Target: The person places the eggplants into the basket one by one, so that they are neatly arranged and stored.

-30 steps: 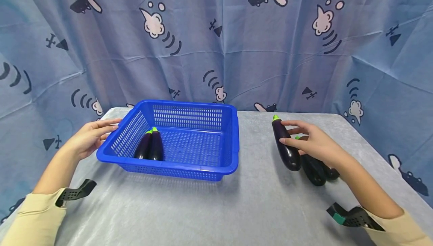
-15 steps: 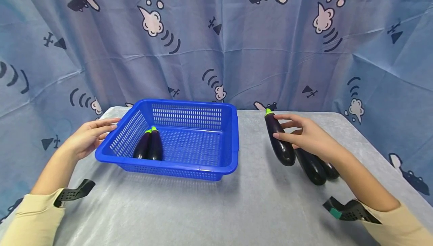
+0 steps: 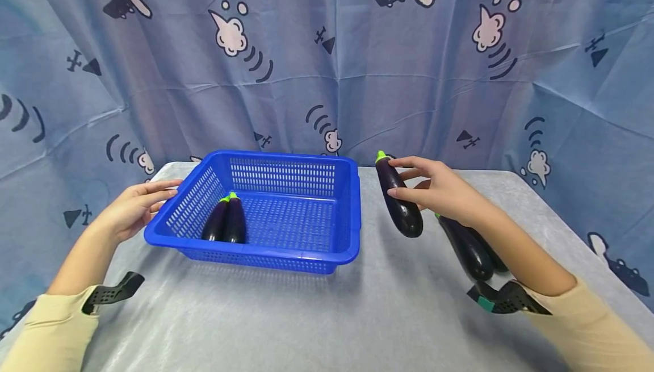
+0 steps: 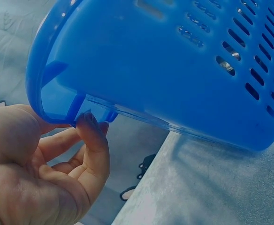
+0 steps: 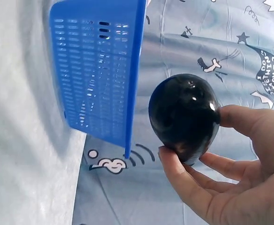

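Observation:
In the head view my right hand (image 3: 434,187) grips a dark purple eggplant (image 3: 398,199) with a green stem, thumb on one side and fingers on the other. The eggplant is tilted, stem end up, above the table to the right of the blue plastic basket (image 3: 255,255). The right wrist view shows its rounded end (image 5: 184,117) between the thumb and fingers. My left hand (image 3: 130,210) holds the basket's left rim; in the left wrist view the fingertips (image 4: 91,129) pinch the rim's edge. Two eggplants (image 3: 235,221) lie side by side inside the basket, at its left.
More eggplants (image 3: 467,250) lie on the grey-white table (image 3: 306,321) at the right, partly hidden behind the right forearm. A blue printed curtain (image 3: 383,76) hangs behind and at both sides of the table.
My right hand has moved left and slightly up with the eggplant, away from the other eggplants and nearer the basket. My left hand and the basket stay in place.

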The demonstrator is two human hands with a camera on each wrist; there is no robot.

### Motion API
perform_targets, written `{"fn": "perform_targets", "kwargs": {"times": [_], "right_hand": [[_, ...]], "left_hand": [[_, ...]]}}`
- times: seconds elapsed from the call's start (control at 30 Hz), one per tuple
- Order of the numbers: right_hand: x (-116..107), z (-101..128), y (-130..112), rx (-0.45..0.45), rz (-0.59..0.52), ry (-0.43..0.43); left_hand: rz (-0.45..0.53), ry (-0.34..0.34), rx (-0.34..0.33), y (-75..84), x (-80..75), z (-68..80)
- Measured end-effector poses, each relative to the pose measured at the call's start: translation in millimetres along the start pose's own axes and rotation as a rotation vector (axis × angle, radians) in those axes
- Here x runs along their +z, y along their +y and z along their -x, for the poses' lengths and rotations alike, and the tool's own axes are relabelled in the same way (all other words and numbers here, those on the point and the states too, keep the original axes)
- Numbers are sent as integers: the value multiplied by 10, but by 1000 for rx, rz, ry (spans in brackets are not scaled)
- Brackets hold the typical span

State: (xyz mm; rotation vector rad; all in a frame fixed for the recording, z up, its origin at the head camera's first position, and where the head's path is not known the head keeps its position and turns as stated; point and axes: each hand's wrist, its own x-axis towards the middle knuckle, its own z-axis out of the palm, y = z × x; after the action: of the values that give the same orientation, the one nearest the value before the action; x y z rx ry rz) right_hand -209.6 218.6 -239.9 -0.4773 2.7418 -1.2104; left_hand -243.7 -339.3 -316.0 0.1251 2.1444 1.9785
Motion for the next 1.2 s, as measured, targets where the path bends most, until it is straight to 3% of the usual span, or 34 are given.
{"fn": "perform_targets", "kwargs": {"times": [0.5,1.2], "right_hand": [[182,-330,-418,-2,23,-18],[451,-744,-775,-33,11,-43]], "left_hand": [[-8,-1,-4,-4,6,3],[26,-5,-4,1,-2,2]]}}
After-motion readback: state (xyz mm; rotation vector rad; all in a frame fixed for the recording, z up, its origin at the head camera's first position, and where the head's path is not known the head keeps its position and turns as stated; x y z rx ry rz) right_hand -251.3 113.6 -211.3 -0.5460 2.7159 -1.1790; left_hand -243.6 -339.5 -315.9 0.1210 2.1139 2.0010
